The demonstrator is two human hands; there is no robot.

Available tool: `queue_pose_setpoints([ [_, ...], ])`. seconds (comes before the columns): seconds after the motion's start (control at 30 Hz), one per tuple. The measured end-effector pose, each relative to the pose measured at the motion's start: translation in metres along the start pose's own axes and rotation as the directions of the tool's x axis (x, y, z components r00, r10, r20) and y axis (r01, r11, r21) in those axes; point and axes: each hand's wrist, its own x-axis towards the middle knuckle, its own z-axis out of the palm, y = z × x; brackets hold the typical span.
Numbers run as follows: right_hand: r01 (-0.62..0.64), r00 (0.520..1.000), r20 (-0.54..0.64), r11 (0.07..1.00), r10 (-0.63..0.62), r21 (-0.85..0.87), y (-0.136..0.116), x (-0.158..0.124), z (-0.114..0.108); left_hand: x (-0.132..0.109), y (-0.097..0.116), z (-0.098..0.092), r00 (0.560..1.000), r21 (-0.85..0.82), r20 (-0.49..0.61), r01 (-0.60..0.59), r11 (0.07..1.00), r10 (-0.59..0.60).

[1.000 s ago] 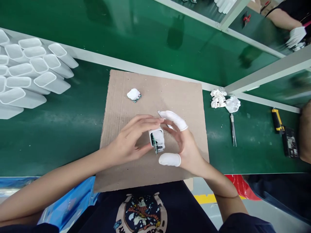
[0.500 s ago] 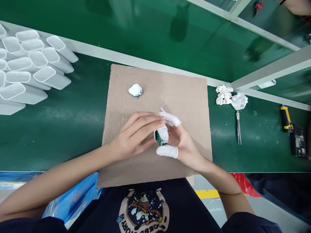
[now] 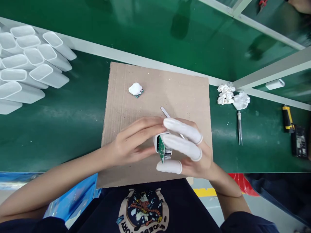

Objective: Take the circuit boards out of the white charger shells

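Note:
My left hand (image 3: 136, 139) is closed around a small white plastic housing (image 3: 155, 142) over the cardboard sheet. A green circuit board (image 3: 161, 149) sits partly inside it and juts out of the open end, with small components on its right side. White finger cots cover the thumb and two fingers of my right hand (image 3: 184, 145), which closes on the board at that opening; the exact contact is partly hidden. A thin metal strip (image 3: 165, 112) lies behind my right fingers, its middle covered. Farther back rests another small board with a white lump (image 3: 135, 89) on top.
The cardboard sheet (image 3: 189, 94) covers the middle of the green bench. Several white tubular housings (image 3: 43, 72) stand at the left. To the right are crumpled finger cots (image 3: 225, 94), tweezers (image 3: 239, 127) and a yellow-black tool (image 3: 287, 118). A shelf post (image 3: 272, 69) rises at right.
My right fingers have shifted toward me and now reach over the housing's opening. More of the green board shows outside the housing. More of the metal strip is visible.

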Motion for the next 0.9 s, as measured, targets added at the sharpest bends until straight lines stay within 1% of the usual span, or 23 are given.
queue_pose_setpoints([
  [0.07,0.048,0.999,-0.018,0.999,-0.048,-0.027,-0.001,-0.002,0.003,0.000,0.001,0.001,1.000,-0.014,0.012,-0.008,1.000,0.008],
  [0.23,-0.002,0.996,-0.091,1.000,0.002,0.002,0.000,-0.006,0.009,-0.001,0.001,0.003,0.997,-0.039,0.077,0.021,0.999,-0.018],
  [0.37,0.000,0.995,-0.098,0.998,0.006,0.055,0.000,-0.006,0.009,-0.001,0.002,0.002,0.995,-0.045,0.091,0.046,0.998,-0.042],
  [0.43,-0.076,0.994,-0.069,0.990,0.085,0.117,-0.001,-0.006,0.009,-0.001,0.001,0.002,0.993,-0.050,0.091,0.073,0.996,-0.069],
  [0.47,-0.150,0.986,-0.051,0.973,0.161,0.173,-0.001,-0.006,0.009,0.000,0.000,0.002,0.992,-0.045,0.089,0.089,0.995,-0.084],
  [0.5,-0.244,0.966,-0.026,0.937,0.258,0.249,-0.001,-0.007,0.010,0.000,-0.001,0.002,0.992,-0.028,0.081,0.098,0.995,-0.096],
  [0.53,-0.346,0.931,0.013,0.874,0.364,0.341,-0.001,-0.007,0.011,0.000,-0.003,0.002,0.993,0.005,0.067,0.097,0.995,-0.098],
  [0.57,-0.440,0.886,0.070,0.785,0.458,0.435,-0.001,-0.006,0.012,0.000,-0.005,0.002,0.995,0.054,0.049,0.086,0.995,-0.088],
  [0.6,-0.507,0.843,0.134,0.687,0.521,0.520,-0.001,-0.006,0.014,-0.001,-0.006,0.002,0.997,0.112,0.030,0.061,0.992,-0.065],
  [0.63,-0.544,0.812,0.191,0.597,0.552,0.589,-0.001,-0.005,0.015,-0.002,-0.008,0.002,0.999,0.171,0.015,0.028,0.985,-0.031],
  [0.67,-0.565,0.790,0.236,0.523,0.565,0.639,-0.001,-0.004,0.017,-0.003,-0.009,0.003,1.000,0.220,0.007,-0.008,0.975,0.007],
  [0.7,-0.571,0.779,0.262,0.470,0.570,0.673,0.000,-0.003,0.019,-0.004,-0.010,0.003,0.999,0.254,0.009,-0.046,0.966,0.045],
  [0.73,-0.566,0.775,0.268,0.439,0.572,0.698,0.000,-0.002,0.020,-0.004,-0.011,0.003,0.997,0.276,0.014,-0.079,0.958,0.078],
  [0.8,-0.561,0.764,0.263,0.405,0.589,0.722,0.000,-0.001,0.022,-0.006,-0.011,0.003,0.992,0.304,0.023,-0.126,0.944,0.125],
  [0.9,-0.591,0.727,0.261,0.385,0.635,0.709,0.000,0.000,0.023,-0.006,-0.011,0.002,0.990,0.336,0.038,-0.141,0.931,0.136],
])
